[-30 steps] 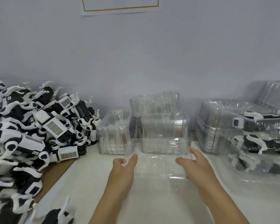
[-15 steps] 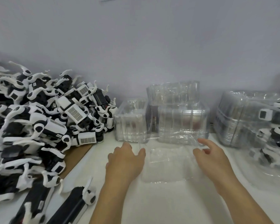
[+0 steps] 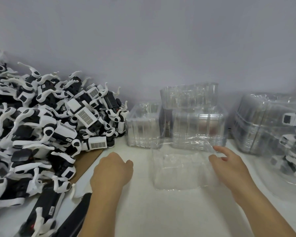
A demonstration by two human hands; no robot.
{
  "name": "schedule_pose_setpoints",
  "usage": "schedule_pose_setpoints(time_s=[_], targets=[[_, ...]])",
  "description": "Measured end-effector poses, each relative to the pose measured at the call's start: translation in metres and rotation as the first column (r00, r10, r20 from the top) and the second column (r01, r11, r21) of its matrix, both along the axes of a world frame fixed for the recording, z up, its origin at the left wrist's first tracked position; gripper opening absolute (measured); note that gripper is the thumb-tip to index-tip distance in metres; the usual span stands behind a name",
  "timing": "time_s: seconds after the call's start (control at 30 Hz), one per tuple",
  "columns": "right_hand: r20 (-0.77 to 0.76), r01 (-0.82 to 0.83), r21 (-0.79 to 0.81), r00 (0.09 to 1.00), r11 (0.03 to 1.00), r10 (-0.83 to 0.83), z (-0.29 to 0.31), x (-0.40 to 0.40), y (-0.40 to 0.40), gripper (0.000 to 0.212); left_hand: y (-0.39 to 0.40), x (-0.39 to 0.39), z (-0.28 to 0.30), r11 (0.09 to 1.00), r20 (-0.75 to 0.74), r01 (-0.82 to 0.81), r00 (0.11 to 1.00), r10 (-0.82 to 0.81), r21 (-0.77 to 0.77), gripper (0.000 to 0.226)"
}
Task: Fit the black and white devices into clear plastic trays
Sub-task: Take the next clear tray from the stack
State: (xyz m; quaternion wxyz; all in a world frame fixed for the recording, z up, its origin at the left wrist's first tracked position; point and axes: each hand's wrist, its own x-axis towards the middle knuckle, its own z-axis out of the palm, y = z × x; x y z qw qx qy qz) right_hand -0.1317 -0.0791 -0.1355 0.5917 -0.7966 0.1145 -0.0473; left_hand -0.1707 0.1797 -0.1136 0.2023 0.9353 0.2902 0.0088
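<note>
One clear tray [image 3: 176, 168] sits empty between hands.

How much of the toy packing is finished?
Some is done: packed trays sit at the right with devices inside. Right now an empty clear tray lies on the table; the right hand is at its edge, the left hand holds nothing. A big pile of devices is left.
</note>
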Motion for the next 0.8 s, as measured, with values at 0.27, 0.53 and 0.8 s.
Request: schedule_pose_setpoints(time_s=[0.27, 0.53, 0.8], targets=[[0.008, -0.004, -0.022, 1.000, 1.000, 0.004, 0.002, -0.002, 0.002, 0.045, -0.006, -0.001, 0.019, 0.968, 0.450, 0.064, 0.892, 0.053, -0.242, 0.036], [0.062, 0.001, -0.076, 0.998, 0.997, 0.003, 0.003, -0.004, 0.003, 0.045, -0.008, -0.006, 0.047, 0.667, 0.745, 0.391, 0.538, 0.394, -0.635, 0.041], [0.558, 0.165, -0.286, 0.829, 0.944, 0.024, 0.018, -0.023, 0.047, 0.035, -0.026, -0.019, 0.068, 0.503, 0.819, 0.704, 0.198, 0.539, -0.501, 0.045]])
